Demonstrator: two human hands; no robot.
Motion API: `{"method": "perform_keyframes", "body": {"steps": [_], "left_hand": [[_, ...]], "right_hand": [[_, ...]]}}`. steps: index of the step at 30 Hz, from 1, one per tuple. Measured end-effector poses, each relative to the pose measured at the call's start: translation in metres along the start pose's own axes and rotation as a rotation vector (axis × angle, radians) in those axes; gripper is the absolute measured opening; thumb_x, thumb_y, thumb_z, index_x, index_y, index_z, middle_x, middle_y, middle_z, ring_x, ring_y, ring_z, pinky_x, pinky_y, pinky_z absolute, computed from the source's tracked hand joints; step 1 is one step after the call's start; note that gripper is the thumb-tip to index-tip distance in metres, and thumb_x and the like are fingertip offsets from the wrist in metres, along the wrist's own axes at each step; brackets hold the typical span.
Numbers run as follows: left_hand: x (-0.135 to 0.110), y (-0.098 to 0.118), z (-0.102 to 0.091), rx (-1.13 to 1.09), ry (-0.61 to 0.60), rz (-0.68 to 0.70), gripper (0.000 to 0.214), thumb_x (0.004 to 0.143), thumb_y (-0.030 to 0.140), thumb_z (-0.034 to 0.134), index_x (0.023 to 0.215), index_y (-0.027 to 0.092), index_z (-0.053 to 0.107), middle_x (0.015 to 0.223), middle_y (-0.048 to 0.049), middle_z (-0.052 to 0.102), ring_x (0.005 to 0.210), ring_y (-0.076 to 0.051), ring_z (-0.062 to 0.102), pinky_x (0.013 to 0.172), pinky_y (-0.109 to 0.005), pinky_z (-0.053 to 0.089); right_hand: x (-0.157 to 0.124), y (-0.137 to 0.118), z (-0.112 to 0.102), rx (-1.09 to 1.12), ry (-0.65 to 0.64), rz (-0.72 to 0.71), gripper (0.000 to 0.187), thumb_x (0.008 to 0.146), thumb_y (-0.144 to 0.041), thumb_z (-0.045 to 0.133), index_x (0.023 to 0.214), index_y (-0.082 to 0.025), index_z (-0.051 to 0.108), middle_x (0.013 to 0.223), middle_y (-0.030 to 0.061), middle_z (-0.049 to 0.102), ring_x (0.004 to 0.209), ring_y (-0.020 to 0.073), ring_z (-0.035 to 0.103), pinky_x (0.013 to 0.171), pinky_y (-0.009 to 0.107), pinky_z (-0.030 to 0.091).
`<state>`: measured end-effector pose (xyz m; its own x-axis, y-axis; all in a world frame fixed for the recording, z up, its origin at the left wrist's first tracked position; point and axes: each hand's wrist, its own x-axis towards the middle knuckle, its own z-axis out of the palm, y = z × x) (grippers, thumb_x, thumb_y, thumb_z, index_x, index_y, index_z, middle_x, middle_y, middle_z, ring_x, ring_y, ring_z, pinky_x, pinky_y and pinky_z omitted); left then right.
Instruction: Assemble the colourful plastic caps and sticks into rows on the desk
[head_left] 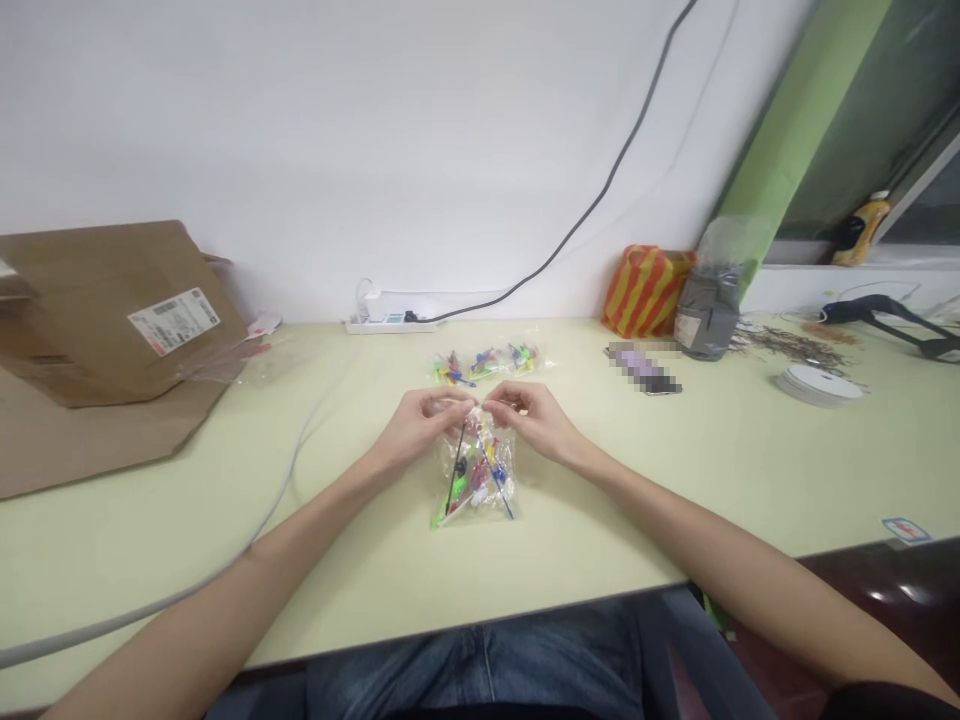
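Observation:
A small clear plastic bag (478, 480) full of coloured pieces lies on the pale green table (675, 480) in front of me. My left hand (418, 425) pinches the bag's top edge from the left. Close beside it, my right hand (531, 418) pinches the same top edge from the right. Both hands have their fingers closed on the bag. Just beyond my hands, a second clear bag of coloured pieces (487, 362) lies flat on the table, touched by neither hand.
A cardboard box (105, 330) lies at the left. A white power strip (390, 318) with a black cable sits against the wall. A grey cable (247, 540) crosses the table's left. At the right are a striped bag (643, 290), a grey pouch (705, 315), a white roll (817, 383).

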<state>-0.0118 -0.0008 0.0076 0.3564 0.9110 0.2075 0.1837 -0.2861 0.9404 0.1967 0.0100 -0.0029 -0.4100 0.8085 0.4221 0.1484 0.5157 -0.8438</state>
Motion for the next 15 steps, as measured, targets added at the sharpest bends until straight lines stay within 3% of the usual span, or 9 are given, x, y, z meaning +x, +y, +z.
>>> {"method": "perform_keyframes", "body": {"steps": [4, 9, 15], "left_hand": [[-0.001, -0.002, 0.001, 0.145, -0.071, 0.105, 0.037, 0.091, 0.048, 0.062, 0.083, 0.015, 0.075, 0.079, -0.0067, 0.074, 0.073, -0.018, 0.066, 0.067, -0.025, 0.049], [-0.003, -0.001, 0.002, 0.226, -0.091, 0.104, 0.039, 0.092, 0.049, 0.058, 0.079, 0.016, 0.074, 0.077, -0.0055, 0.073, 0.071, -0.018, 0.065, 0.065, -0.025, 0.048], [0.001, -0.01, -0.003, 0.119, -0.057, 0.056, 0.038, 0.088, 0.05, 0.063, 0.076, 0.015, 0.069, 0.069, -0.0045, 0.07, 0.062, -0.016, 0.062, 0.059, -0.025, 0.048]], "right_hand": [[-0.002, 0.001, 0.008, 0.072, -0.063, 0.068, 0.036, 0.088, -0.052, 0.064, 0.093, -0.016, 0.067, 0.075, 0.0031, 0.069, 0.068, 0.0155, 0.063, 0.064, 0.028, 0.049], [-0.001, 0.006, 0.008, 0.069, -0.075, 0.129, 0.037, 0.086, -0.052, 0.067, 0.077, -0.016, 0.065, 0.065, 0.0025, 0.066, 0.06, 0.0152, 0.061, 0.058, 0.026, 0.046], [0.004, 0.015, 0.001, 0.058, -0.033, 0.115, 0.031, 0.085, -0.046, 0.068, 0.079, -0.016, 0.065, 0.063, 0.0018, 0.065, 0.059, 0.0148, 0.061, 0.059, 0.027, 0.048]]}}
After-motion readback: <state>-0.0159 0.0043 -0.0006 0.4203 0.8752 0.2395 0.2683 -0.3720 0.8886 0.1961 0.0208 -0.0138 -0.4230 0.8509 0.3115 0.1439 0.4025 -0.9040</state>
